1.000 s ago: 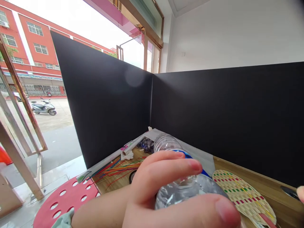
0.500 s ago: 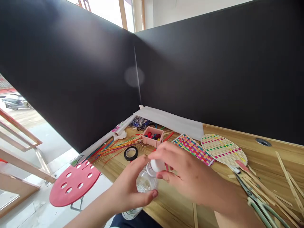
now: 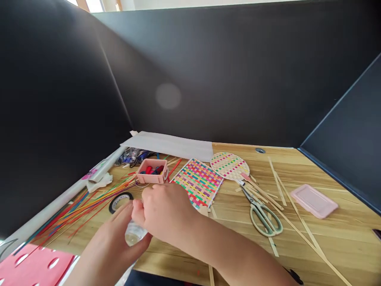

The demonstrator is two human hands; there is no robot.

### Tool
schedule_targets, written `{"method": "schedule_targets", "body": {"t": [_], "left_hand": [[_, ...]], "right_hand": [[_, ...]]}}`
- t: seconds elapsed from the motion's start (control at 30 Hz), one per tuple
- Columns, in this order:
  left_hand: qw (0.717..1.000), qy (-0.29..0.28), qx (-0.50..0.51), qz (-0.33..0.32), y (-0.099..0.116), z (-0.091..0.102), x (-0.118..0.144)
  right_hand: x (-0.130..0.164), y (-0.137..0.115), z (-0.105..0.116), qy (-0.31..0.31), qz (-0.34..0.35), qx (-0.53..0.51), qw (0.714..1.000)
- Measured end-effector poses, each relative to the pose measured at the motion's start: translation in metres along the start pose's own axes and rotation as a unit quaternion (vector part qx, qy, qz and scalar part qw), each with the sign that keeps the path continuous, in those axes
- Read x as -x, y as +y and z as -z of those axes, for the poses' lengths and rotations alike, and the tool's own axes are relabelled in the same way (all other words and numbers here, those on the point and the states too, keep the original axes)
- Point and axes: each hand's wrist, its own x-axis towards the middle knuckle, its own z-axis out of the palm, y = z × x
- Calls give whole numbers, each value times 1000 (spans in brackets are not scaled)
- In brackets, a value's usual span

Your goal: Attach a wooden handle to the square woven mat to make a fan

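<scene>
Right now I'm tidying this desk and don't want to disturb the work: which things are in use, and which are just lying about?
In use:
- clear bottle, gripped by the left hand
- right hand closed over its top

Lying about:
- scissors
- tape roll
- pink box of small parts
- square woven mat
- round woven fan
- coloured sticks
- pink lid

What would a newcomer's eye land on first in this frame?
Both hands meet low and left of centre: the left hand grips a clear plastic bottle while the right hand covers its top. Behind them lies a bright multicoloured woven mat, with green-handled scissors to its right on the wooden desk.
</scene>
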Motion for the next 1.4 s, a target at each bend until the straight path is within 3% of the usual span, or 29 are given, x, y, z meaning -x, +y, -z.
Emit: {"method": "schedule_targets", "body": {"t": [0.1,0.17,0.23,0.33,0.4,0.5,0.63,0.77,0.87,0.97,1.03,1.1,1.17,1.4], "left_hand": [[996,21,-83,-37,2,-6,-7],[995,15,-82,-46,-1,-3,-13],[997,-26,-15,-70,-8,3,-18],[977,-125,131,-109,-19,11,-19],[971,-149,179,-61,-19,9,-19],[981,-92,171,12,-6,-2,-21],[995,12,96,-11,16,-20,-36],[991,37,117,-51,23,-35,-50],[978,28,191,-76,14,-50,-50],[985,5,162,-66,-11,-78,-36],[987,-30,151,-52,-30,-101,-21],[984,-65,159,-42,-44,-120,-6],[978,-92,180,-49,-49,-131,5],[960,-148,208,-118,-36,-126,10]], "right_hand": [[0,0,-5,-9,-80,22,996],[0,5,1,-4,-80,9,997],[0,13,9,19,1,-30,999],[-1,25,19,27,147,-97,984],[-3,29,22,-3,135,-124,983],[-7,31,26,-36,16,-140,989],[-5,28,36,-31,-69,-102,992],[8,40,57,24,-95,-78,992],[21,76,83,129,-179,-57,974],[38,134,121,288,-274,16,918],[51,176,147,330,-322,88,883],[65,217,167,333,-350,161,860],[78,253,178,296,-386,226,844],[120,341,181,235,-493,271,793]]}}
